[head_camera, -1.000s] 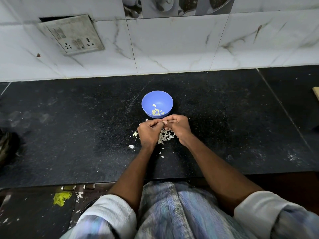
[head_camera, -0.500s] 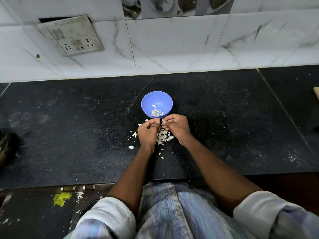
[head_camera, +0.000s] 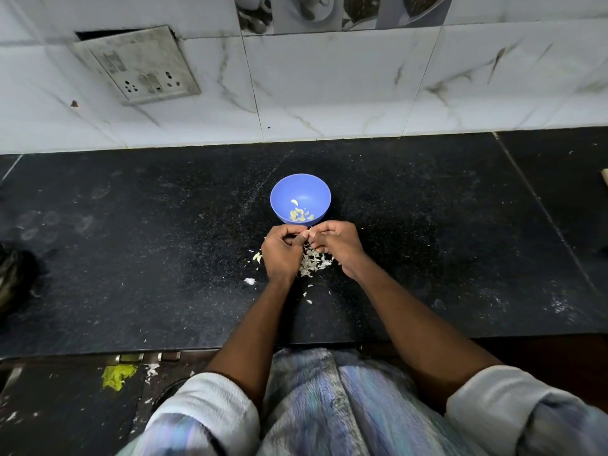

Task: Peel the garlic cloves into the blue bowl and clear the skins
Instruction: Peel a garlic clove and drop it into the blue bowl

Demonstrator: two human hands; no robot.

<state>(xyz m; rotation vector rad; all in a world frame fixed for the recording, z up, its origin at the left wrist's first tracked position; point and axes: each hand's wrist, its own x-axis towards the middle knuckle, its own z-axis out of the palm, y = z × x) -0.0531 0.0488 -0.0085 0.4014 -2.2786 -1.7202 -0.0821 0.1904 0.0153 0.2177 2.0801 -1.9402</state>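
Note:
A small blue bowl (head_camera: 279,195) stands on the black counter (head_camera: 131,241) with several peeled garlic cloves (head_camera: 300,214) at its bottom. Just in front of the bowl, my left hand (head_camera: 281,255) and my right hand (head_camera: 339,246) meet fingertip to fingertip, pinching a small garlic clove (head_camera: 306,232) between them; only a pale sliver of it shows. Under and between the hands lies a heap of papery garlic skins (head_camera: 312,263). A few loose skin bits (head_camera: 250,281) lie scattered to the left and nearer to me.
A white marble-tiled wall with a switch and socket plate (head_camera: 138,65) rises behind the counter. A dark object (head_camera: 14,278) sits at the far left edge. A pale object (head_camera: 604,181) pokes in at the right edge. The counter's front edge runs just before my torso.
Both hands have shifted slightly toward the bowl and stay pinched together on the clove. The skin heap between them shows more. The bowl has not moved.

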